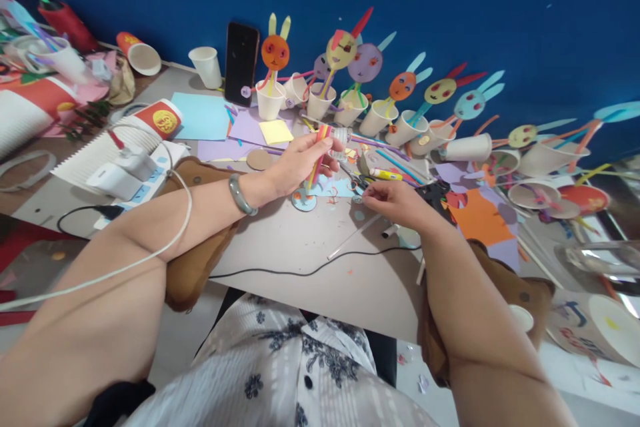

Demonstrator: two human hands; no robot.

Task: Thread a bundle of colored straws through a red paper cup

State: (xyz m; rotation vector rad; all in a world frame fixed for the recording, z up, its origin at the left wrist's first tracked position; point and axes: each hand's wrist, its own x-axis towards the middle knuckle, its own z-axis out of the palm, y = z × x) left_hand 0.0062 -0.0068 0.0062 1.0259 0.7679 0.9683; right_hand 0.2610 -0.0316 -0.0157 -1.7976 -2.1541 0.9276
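My left hand (305,159), with a bangle on its wrist, is closed around a few narrow pink, orange and yellow strips (315,175), held upright above the table. My right hand (393,200) is to the right, fingers drawn together in a pinch; whatever may be between them is too small to make out. Just beyond its fingertips lie dark-handled scissors (359,183). A light-blue paper disc (303,199) with red marks lies below my left hand. A yellow marker (386,175) rests behind my right hand.
Along the blue wall stand several paper cups (271,100) with paper rabbit heads. A phone (241,63) leans upright there. Left are a power strip (143,190) and white cable (186,213). A black cord (300,273) crosses the front. Orange paper (483,217) lies right.
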